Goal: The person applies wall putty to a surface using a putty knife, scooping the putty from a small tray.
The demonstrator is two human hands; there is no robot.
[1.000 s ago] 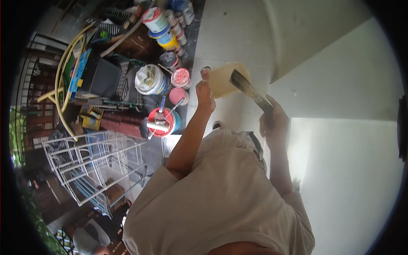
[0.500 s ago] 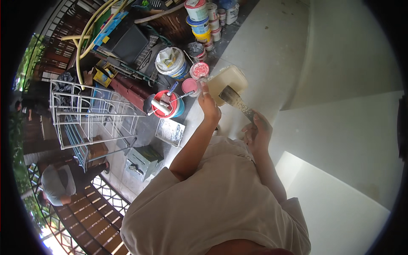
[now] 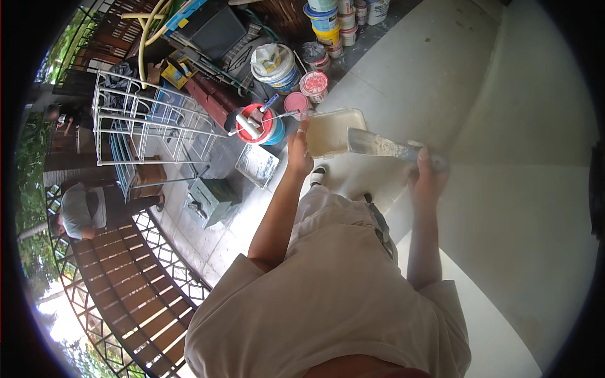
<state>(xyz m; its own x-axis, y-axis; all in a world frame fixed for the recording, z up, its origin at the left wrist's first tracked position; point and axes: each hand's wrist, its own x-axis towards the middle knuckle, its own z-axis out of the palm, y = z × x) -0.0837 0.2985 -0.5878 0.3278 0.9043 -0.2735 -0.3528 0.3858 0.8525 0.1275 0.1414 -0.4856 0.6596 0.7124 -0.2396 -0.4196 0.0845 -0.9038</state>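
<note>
My left hand (image 3: 300, 151) is closed on the left edge of a shallow, cream-coloured rectangular tray (image 3: 328, 130), thumb up along its side. A wide putty knife (image 3: 381, 145) is gripped by its handle in my right hand (image 3: 428, 179), which is slightly blurred. The blade, smeared with pale material, points left, its broad tip just over or against the tray's right rim; whether they touch I cannot tell. Whatever coats the inside of the tray is close to it in colour.
Paint buckets (image 3: 275, 66) and stacked tubs (image 3: 325, 28) line the floor ahead. A red-rimmed bucket (image 3: 277, 131) holds a roller and brush, beside a roller tray (image 3: 257, 165). Left are a metal rack (image 3: 148, 120), a green box (image 3: 213, 200) and a bending person (image 3: 85, 208). A pale wall (image 3: 535, 208) rises right.
My right hand has moved right, and the putty knife has swung from slanting over the tray to nearly level at its right rim. The whole view has shifted, showing my feet.
</note>
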